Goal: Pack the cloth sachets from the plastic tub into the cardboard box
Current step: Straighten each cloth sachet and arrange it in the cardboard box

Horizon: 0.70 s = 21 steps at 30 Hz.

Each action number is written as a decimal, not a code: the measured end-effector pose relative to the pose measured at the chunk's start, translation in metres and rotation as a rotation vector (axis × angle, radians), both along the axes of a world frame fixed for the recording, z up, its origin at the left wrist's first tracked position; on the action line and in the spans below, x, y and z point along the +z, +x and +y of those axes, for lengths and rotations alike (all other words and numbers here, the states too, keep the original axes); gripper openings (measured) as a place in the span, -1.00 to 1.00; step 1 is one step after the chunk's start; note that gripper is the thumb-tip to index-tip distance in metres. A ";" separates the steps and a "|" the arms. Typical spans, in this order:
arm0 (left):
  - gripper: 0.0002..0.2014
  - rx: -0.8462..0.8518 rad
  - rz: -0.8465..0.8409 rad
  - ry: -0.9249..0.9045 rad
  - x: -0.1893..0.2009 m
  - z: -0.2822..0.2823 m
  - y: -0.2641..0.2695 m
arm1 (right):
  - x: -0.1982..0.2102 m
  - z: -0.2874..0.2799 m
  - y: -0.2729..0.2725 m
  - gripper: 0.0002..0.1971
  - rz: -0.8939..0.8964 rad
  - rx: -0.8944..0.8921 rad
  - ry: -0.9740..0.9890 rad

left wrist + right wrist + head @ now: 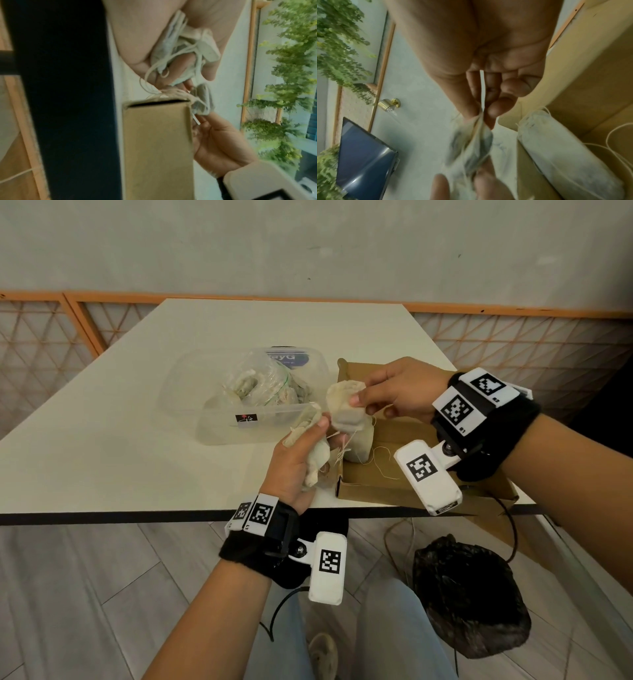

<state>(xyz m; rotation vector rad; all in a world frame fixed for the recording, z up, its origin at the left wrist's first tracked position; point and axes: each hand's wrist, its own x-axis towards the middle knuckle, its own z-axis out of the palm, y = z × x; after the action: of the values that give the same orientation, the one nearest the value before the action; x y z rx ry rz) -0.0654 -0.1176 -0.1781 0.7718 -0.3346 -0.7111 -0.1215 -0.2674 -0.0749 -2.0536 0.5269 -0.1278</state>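
Observation:
Over the table, between tub and box, my left hand (pixel 317 440) grips a bunch of beige cloth sachets (pixel 313 455) with loose strings. My right hand (pixel 359 395) pinches the top of another sachet (pixel 342 409) and holds it over the left wall of the open cardboard box (pixel 394 477). One sachet (pixel 359 448) lies inside the box, against that wall. The clear plastic tub (pixel 191 392) stands left of the box and holds a plastic bag with more sachets (pixel 270 388). In the right wrist view the pinched sachet (pixel 476 143) hangs blurred beside the boxed sachet (pixel 565 155).
The box sits at the table's near edge (pixel 137 517), partly overhanging on the right. A black bag (pixel 469 594) lies on the floor under that corner, with cables beside it. Orange lattice railings (pixel 513 344) stand behind the white table.

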 end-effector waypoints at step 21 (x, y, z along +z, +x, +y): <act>-0.71 0.064 -0.022 0.054 0.005 0.000 -0.005 | -0.003 0.010 -0.011 -0.89 0.052 0.191 -0.017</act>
<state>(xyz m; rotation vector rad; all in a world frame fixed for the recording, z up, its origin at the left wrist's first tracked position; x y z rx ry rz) -0.0704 -0.1177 -0.1726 0.8388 -0.3105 -0.6534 -0.1324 -0.2572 -0.0782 -2.1161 0.3605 0.0350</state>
